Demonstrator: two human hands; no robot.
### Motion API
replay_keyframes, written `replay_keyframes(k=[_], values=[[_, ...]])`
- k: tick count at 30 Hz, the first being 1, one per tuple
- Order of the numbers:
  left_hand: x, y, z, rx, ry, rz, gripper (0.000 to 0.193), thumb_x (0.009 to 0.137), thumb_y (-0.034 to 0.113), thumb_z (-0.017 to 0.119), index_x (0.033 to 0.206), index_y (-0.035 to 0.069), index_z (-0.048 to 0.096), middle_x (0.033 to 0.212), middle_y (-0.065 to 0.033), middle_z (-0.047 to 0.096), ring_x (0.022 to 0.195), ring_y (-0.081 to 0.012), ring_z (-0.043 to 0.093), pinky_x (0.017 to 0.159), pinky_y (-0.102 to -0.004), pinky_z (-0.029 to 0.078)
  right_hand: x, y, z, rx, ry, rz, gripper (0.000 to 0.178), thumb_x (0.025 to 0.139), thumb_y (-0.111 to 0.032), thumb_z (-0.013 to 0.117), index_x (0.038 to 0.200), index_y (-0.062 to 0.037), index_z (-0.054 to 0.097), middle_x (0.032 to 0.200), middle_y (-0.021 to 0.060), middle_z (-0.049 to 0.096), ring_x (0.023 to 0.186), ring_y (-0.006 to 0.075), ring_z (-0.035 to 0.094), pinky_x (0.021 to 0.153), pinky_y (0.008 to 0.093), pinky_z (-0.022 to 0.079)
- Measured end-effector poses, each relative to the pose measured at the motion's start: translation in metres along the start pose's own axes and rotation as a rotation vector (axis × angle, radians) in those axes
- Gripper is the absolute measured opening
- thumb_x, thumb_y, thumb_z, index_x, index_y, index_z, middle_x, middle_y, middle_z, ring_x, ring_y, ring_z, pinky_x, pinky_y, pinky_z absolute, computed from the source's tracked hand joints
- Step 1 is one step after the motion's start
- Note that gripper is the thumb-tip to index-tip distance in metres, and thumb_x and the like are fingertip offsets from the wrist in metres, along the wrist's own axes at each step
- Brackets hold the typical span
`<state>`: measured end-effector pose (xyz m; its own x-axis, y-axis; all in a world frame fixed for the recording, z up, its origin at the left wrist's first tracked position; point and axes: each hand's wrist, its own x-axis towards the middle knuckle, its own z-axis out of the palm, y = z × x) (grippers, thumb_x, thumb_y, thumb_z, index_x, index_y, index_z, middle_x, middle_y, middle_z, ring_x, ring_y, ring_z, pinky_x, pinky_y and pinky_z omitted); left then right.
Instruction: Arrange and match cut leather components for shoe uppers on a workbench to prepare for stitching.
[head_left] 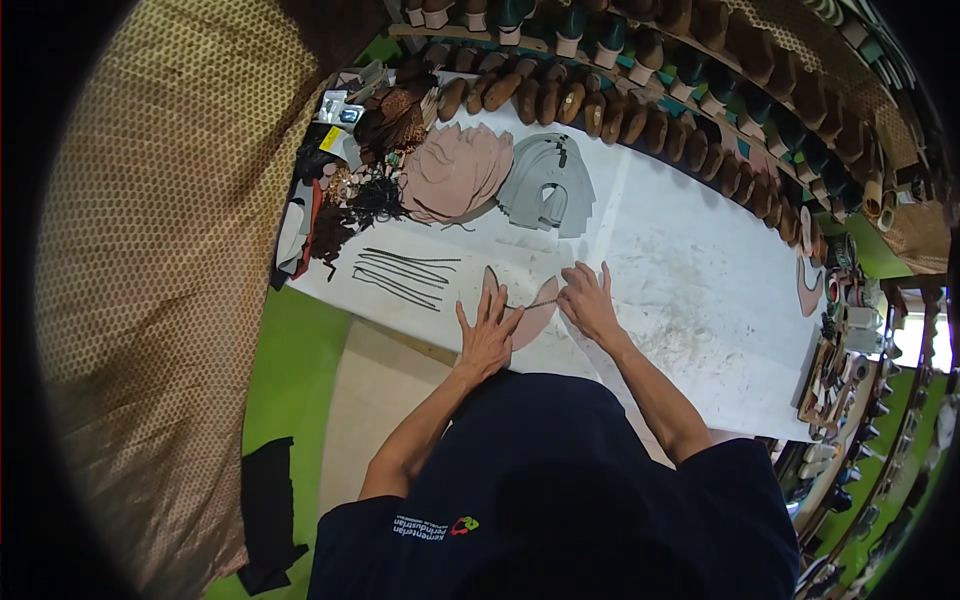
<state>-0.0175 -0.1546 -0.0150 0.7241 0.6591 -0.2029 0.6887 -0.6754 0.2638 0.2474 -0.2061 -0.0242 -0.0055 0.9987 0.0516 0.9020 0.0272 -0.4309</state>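
A curved pink shoe-upper piece (533,327) lies near the table's front edge. My left hand (486,338) rests on its left part with fingers spread, pressing it down. A thin dark braided cord (540,303) runs across the piece from beside my left fingertips to my right hand (592,308). Thumb and finger of that hand appear pinched on the cord's right end at the piece's right tip, the other fingers raised. Several matching dark cords (405,268) lie side by side to the left.
Farther back on the white table (690,290) sit a fanned pile of pink pieces (457,172) and a stack of grey pieces (545,185). Tangled dark scraps (365,205) crowd the left end. Brown shoe lasts (625,120) line the far edge, with shelves of shoes behind.
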Motion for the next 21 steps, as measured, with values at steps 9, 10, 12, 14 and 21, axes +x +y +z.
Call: replay_keyframes(k=[9,10,12,14,21], values=[[0.003,0.007,0.008,-0.037,0.076,0.008,0.065,0.091,0.023,0.062,0.154,0.029,0.052,0.178,-0.0093,0.009,0.163,-0.0367,-0.001,0.115,-0.0823,-0.005,0.011,-0.001,-0.002,-0.008,0.011,-0.049,0.013,0.090,-0.021,0.070,0.091,-0.0090,0.076,0.138,0.0085,0.060,0.146,0.0326,0.042,0.125,0.0678,0.013],[0.002,0.007,0.009,-0.038,0.077,0.006,0.065,0.091,0.023,0.062,0.154,0.029,0.052,0.178,-0.0093,0.009,0.163,-0.0367,-0.001,0.115,-0.0823,-0.005,0.012,-0.001,-0.002,0.002,0.025,-0.054,0.013,0.090,-0.020,0.071,0.091,-0.0086,0.076,0.137,0.0086,0.060,0.146,0.0328,0.042,0.125,0.0679,0.013],[0.002,0.006,0.013,-0.039,0.058,0.005,0.066,0.091,0.024,0.061,0.157,0.027,0.050,0.178,-0.0089,0.010,0.164,-0.0365,-0.002,0.115,-0.0821,-0.005,0.015,0.001,-0.002,0.009,0.037,-0.059,0.013,0.090,-0.020,0.071,0.090,-0.0083,0.075,0.136,0.0087,0.060,0.145,0.0330,0.042,0.124,0.0680,0.014],[0.001,0.006,0.015,-0.032,0.076,0.013,0.067,0.091,0.024,0.061,0.157,0.026,0.048,0.178,-0.0088,0.010,0.164,-0.0362,-0.001,0.115,-0.0823,-0.005,0.019,0.002,-0.001,-0.041,-0.003,-0.078,0.013,0.092,-0.024,0.072,0.093,-0.0119,0.075,0.140,0.0078,0.058,0.147,0.0333,0.039,0.124,0.0699,0.014],[0.003,0.010,0.011,-0.001,0.071,0.019,0.065,0.093,0.024,0.059,0.156,0.023,0.049,0.177,-0.0090,0.013,0.163,-0.0359,0.006,0.115,-0.0824,0.002,0.027,0.004,0.002,-0.080,-0.002,-0.097,0.013,0.093,-0.024,0.071,0.094,-0.0115,0.075,0.140,0.0077,0.058,0.147,0.0332,0.039,0.124,0.0697,0.014]])
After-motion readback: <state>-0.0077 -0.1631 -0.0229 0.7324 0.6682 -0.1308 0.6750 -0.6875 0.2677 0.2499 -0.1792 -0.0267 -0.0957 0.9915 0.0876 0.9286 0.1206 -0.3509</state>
